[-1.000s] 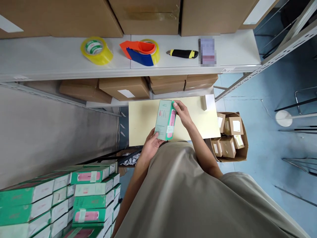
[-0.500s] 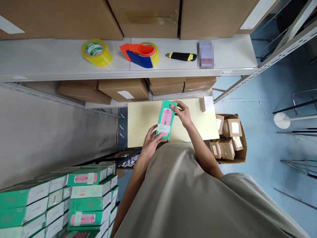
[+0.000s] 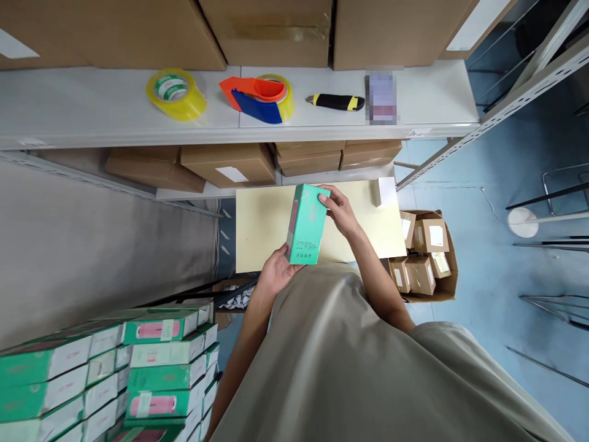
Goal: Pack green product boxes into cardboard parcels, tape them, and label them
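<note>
A green product box [image 3: 309, 224] is held above the pale yellow tabletop [image 3: 262, 227]. Its plain green side with small print faces up, and a strip of the pink-pictured side shows along its left edge. My right hand [image 3: 339, 210] grips the upper right corner, thumb on top. At the lower left corner, my left hand [image 3: 278, 270] supports the box; some of its fingers are hidden beneath. A small white box [image 3: 385, 192] stands at the table's far right corner.
Above the table, a grey shelf [image 3: 197, 132] carries a tape roll [image 3: 176, 94], a tape dispenser [image 3: 260, 98] and a utility knife [image 3: 338, 102]. Stacked green boxes [image 3: 156, 362] rise at lower left. A carton [image 3: 448, 285] of small brown boxes sits to the right.
The green box has been turned about its long axis, from the pink-pictured side to the plain printed side. My left hand has shifted its hold at the lower corner.
</note>
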Available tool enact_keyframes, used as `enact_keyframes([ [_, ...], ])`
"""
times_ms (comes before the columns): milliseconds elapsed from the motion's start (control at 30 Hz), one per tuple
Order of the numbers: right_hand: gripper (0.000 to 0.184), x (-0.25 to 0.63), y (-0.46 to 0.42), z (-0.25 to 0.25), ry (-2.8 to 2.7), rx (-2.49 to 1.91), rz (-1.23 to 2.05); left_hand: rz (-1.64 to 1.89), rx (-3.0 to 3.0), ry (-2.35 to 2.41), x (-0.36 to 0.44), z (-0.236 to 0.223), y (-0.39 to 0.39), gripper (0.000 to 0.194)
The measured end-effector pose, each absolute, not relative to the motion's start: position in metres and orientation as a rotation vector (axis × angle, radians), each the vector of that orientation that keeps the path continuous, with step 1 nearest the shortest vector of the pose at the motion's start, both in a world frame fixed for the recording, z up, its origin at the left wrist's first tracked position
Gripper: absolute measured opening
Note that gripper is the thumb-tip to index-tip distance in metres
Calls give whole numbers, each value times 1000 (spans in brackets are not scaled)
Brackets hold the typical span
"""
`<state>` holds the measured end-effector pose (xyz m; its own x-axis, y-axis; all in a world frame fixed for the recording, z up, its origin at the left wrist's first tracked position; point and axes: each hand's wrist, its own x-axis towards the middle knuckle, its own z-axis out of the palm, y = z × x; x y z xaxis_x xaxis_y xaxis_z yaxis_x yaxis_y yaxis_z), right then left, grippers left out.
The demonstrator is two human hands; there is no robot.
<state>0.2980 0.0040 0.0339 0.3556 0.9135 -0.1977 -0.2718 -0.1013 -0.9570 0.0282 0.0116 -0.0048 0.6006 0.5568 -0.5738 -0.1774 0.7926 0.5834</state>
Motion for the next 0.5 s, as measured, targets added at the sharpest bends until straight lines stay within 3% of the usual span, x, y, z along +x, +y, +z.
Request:
enact_keyframes([
  [167, 70, 292, 9, 24, -635, -1419, 1004, 545, 714, 888, 38, 0, 6, 80],
  [367, 69, 296, 4, 21, -683, -1402, 1028, 566, 707, 903, 34, -3, 3, 64],
  [500, 67, 299, 0, 30, -735, -1346, 1082, 540, 487, 884, 23, -10, 3, 41],
])
